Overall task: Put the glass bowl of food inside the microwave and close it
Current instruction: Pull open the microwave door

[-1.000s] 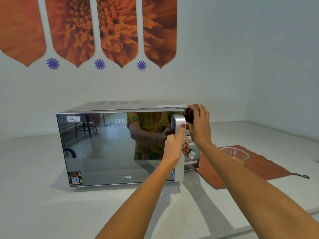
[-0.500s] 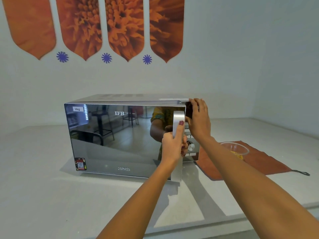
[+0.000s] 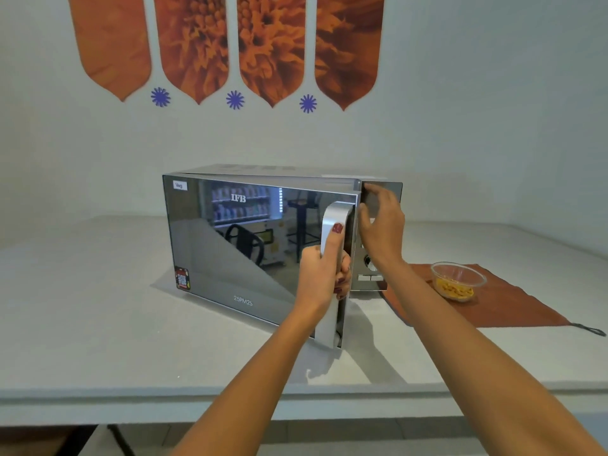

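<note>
A silver microwave [image 3: 273, 171] with a mirrored door [image 3: 237, 245] stands on the white counter. Its door is swung partly outward, hinged at the left. My left hand [image 3: 324, 278] is wrapped around the vertical silver door handle [image 3: 332, 320], thumb up along it. My right hand [image 3: 381, 225] rests with spread fingers against the control panel [image 3: 370, 281] at the microwave's right side. The glass bowl [image 3: 458, 280], holding yellow food, sits to the right of the microwave on a rust-orange cloth [image 3: 513, 307]. Neither hand touches the bowl.
The white counter [image 3: 82, 307] runs to a front edge near me and meets the walls behind and at the right. Orange flower panels hang on the wall [image 3: 197, 44] above. A dark loop of the cloth lies at the far right [image 3: 592, 330].
The microwave door has swung from shut to partly ajar, drawn outward by my left hand on the handle. My right hand stayed on the panel. The view has shifted right and back.
</note>
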The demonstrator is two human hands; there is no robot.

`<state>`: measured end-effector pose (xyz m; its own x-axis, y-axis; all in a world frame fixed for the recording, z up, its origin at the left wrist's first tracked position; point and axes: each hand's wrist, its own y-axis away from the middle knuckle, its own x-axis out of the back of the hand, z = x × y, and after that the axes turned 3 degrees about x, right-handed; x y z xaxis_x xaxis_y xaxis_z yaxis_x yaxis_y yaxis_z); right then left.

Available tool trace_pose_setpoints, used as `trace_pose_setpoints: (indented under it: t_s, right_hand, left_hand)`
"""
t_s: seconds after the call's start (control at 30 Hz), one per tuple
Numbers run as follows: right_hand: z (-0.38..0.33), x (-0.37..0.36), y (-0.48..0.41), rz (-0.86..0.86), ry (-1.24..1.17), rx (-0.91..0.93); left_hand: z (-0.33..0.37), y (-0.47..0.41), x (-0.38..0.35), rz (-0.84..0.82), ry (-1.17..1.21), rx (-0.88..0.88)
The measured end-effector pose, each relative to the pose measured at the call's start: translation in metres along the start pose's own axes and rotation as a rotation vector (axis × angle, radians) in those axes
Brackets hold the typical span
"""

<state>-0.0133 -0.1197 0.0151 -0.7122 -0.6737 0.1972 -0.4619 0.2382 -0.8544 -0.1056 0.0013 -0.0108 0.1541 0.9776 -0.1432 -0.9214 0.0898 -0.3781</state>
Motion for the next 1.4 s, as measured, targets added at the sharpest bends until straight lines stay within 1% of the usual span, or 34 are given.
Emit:
trace_pose_setpoints:
  t_s: [0.07, 0.13, 0.23, 0.3, 0.43, 0.47, 0.57, 0.7, 0.8, 0.97, 1.07, 1.13, 1.17, 1.23, 1.27, 1.4]
  right_hand:
    - [-0.017, 0.004, 0.004, 0.024, -0.080, 0.025]
    - [-0.035, 0.011, 0.009, -0.003, -0.223, 0.031]
    - [-0.058, 0.017, 0.013, -0.126, -0.398, 0.015]
    - [-0.074, 0.020, 0.016, -0.218, -0.509, 0.018]
    - [-0.104, 0.028, 0.022, -0.400, -0.696, 0.073]
    - [-0.116, 0.021, 0.029, -0.472, -0.756, 0.079]
    - [-0.130, 0.022, 0.036, -0.548, -0.810, 0.134]
    - [-0.158, 0.011, 0.048, -0.629, -0.941, 0.183]
    - [-0.178, -0.002, 0.056, -0.631, -0.974, 0.250]
    - [-0.207, -0.022, 0.073, -0.616, -0.989, 0.341]
    - [-0.225, -0.034, 0.086, -0.583, -0.965, 0.407]
    - [-0.236, -0.044, 0.095, -0.544, -0.948, 0.467]
    - [-0.241, -0.050, 0.099, -0.526, -0.939, 0.488]
    - [-0.251, -0.062, 0.108, -0.509, -0.919, 0.524]
    - [-0.255, -0.068, 0.112, -0.507, -0.908, 0.536]
    - [-0.272, -0.087, 0.128, -0.530, -0.902, 0.545]
  left_hand:
    - [0.004, 0.009, 0.006, -0.014, -0.006, 0.010]
    - [0.009, 0.017, 0.014, -0.025, -0.015, 0.027]
    - [0.019, 0.033, 0.026, -0.050, -0.029, 0.047]
    - [0.023, 0.041, 0.037, -0.092, 0.006, 0.062]
    - [0.032, 0.058, 0.061, -0.204, 0.063, 0.111]
    - [0.036, 0.067, 0.076, -0.203, 0.074, 0.124]
    - [0.041, 0.080, 0.098, -0.269, 0.120, 0.096]
    - [0.053, 0.101, 0.135, -0.253, 0.192, 0.057]
    - [0.062, 0.115, 0.159, -0.175, 0.211, 0.020]
    - [0.080, 0.141, 0.194, 0.057, 0.071, -0.101]
    - [0.094, 0.158, 0.202, 0.310, -0.043, -0.169]
    - [0.101, 0.164, 0.206, 0.514, -0.145, -0.273]
    - [0.105, 0.166, 0.206, 0.591, -0.225, -0.320]
    - [0.113, 0.172, 0.214, 0.702, -0.410, -0.358]
    - [0.117, 0.174, 0.218, 0.745, -0.480, -0.378]
    - [0.125, 0.184, 0.240, 0.799, -0.647, -0.395]
